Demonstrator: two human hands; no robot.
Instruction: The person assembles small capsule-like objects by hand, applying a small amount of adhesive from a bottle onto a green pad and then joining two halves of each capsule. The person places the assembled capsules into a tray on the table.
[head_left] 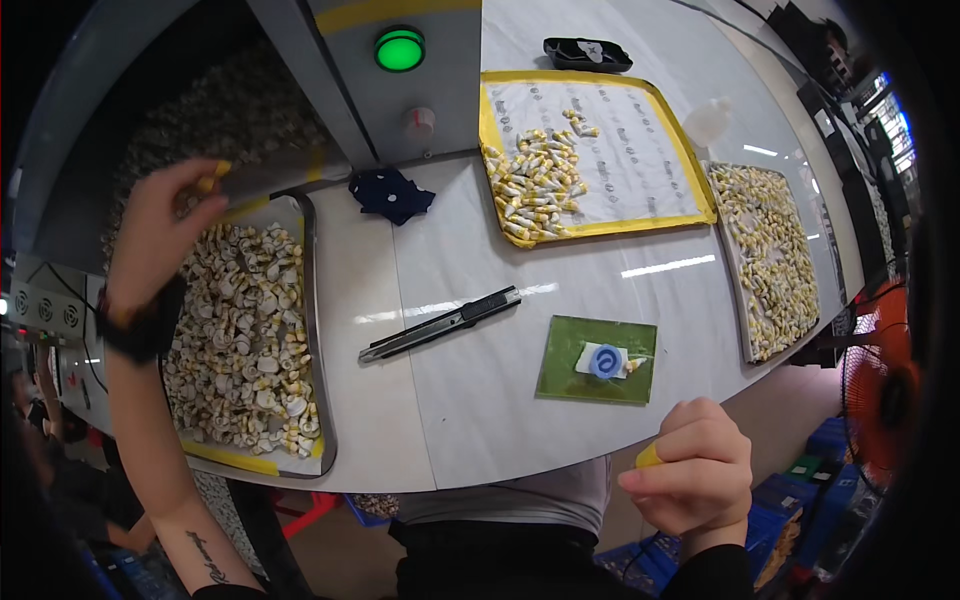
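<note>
My left hand (160, 225) is raised over the far edge of the left tray (322, 400), fingers bent toward the thumb. Yellow shows at its fingertips; whether that is a small piece or a finger cover I cannot tell. A heap of small white-and-yellow shell-like pieces (250, 340) fills that tray. My right hand (700, 465) is closed in a pinch just off the table's front edge, with a bit of yellow between thumb and fingers. Beyond it, a green plate (565, 385) bears a blue round disc (606, 361) on a white patch and one small white-and-yellow piece (634, 366).
A snap-off utility knife (440, 325) lies mid-table, with a dark cloth (392, 196) behind it. A yellow-edged tray (600, 232) holds several slim yellow-and-white pieces; another full tray (748, 320) is at right. A grey machine (440, 100) with a green light (400, 48) stands far left.
</note>
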